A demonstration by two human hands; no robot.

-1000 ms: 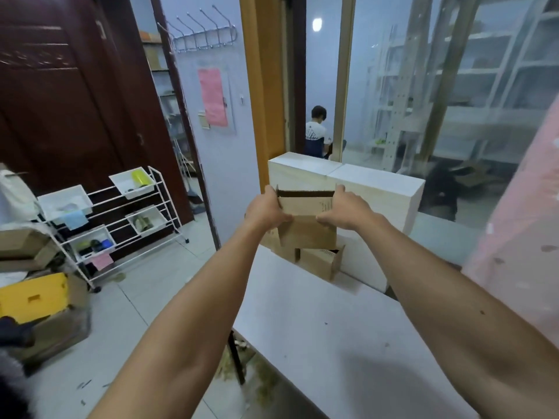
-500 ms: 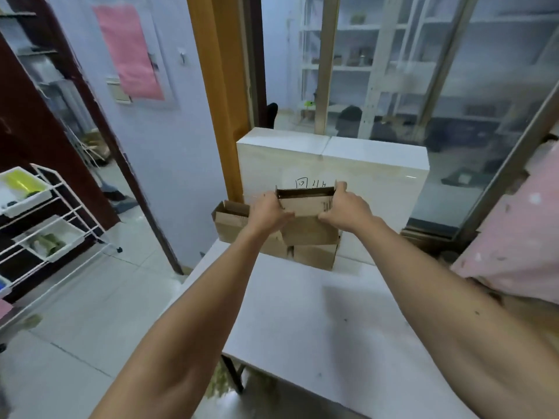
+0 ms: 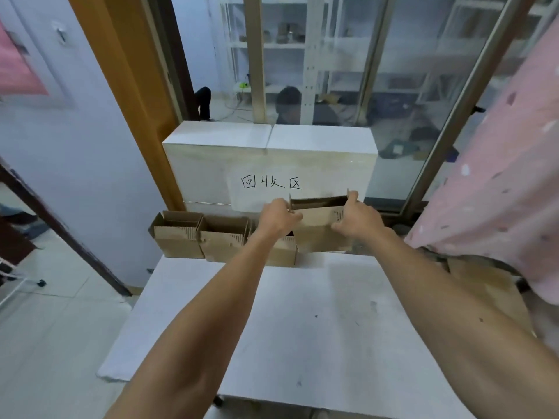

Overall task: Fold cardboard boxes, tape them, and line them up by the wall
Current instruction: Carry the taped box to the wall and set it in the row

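An open cardboard box (image 3: pixel 317 228) is gripped at its two upper side edges. The left hand (image 3: pixel 279 219) is curled round the left edge and the right hand (image 3: pixel 355 219) round the right edge. The box is held upright at the far end of the white table (image 3: pixel 302 343), at the right end of a row of open boxes (image 3: pixel 223 240) lined up side by side. Whether its base touches the table cannot be told. Just behind the row a large white block (image 3: pixel 211 164) is seen, with a handwritten paper sign (image 3: pixel 266 189) fixed on its front. A pink curtain (image 3: pixel 499 176) hangs at the right.
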